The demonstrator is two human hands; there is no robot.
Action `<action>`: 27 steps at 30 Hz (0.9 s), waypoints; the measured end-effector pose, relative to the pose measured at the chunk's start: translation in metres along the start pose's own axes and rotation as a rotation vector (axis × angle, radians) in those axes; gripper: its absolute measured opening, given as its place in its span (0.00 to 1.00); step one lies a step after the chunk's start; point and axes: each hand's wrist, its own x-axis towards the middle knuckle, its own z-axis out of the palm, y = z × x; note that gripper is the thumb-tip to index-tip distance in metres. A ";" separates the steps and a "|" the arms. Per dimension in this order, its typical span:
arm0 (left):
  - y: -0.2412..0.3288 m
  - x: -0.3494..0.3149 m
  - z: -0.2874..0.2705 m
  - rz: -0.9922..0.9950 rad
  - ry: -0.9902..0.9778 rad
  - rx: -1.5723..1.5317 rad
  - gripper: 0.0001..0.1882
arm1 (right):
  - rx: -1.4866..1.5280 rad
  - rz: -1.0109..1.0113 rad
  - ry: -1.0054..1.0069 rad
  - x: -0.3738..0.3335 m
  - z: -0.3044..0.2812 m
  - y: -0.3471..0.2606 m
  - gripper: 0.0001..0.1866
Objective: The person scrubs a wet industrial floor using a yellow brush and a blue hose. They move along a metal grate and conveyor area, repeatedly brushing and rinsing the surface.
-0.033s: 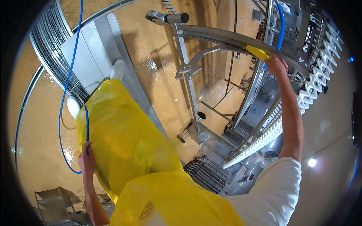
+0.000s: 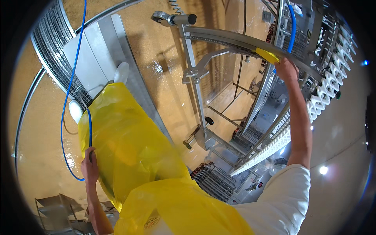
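Note:
My left hand (image 2: 90, 166), low on the left beside the yellow apron (image 2: 129, 145), is closed around a blue hose (image 2: 62, 117). The hose loops below the hand, and a small dark part shows between thumb and fingers. At the upper right, my right hand (image 2: 286, 70) grips a flat yellow piece (image 2: 267, 55); whether it is a cloth or a pad I cannot tell. That piece lies against the side of a curved metal rail (image 2: 235, 37). The palm side of the right hand is hidden.
White ridged plastic conveyor parts (image 2: 319, 94) run along the right. A mesh belt (image 2: 58, 47) curves at upper left, beside a metal step plate (image 2: 100, 51) where my white boots (image 2: 122, 72) stand. The tan floor (image 2: 160, 74) is wet. A frame post with black knobs (image 2: 209, 120) stands mid-view.
My right forearm has shifted slightly left, and the yellow piece looks a little more bent. The left hand and hose stay almost where they were.

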 end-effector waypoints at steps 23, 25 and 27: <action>-0.007 -0.015 -0.024 -0.011 0.056 -0.053 0.09 | 0.243 0.083 0.291 -0.016 0.039 -0.005 0.30; -0.014 -0.019 -0.029 -0.026 0.076 -0.057 0.09 | 0.253 0.109 0.259 0.000 0.039 0.004 0.30; -0.024 -0.023 -0.039 -0.099 0.026 -0.035 0.09 | 0.213 0.062 0.198 0.012 0.051 0.004 0.30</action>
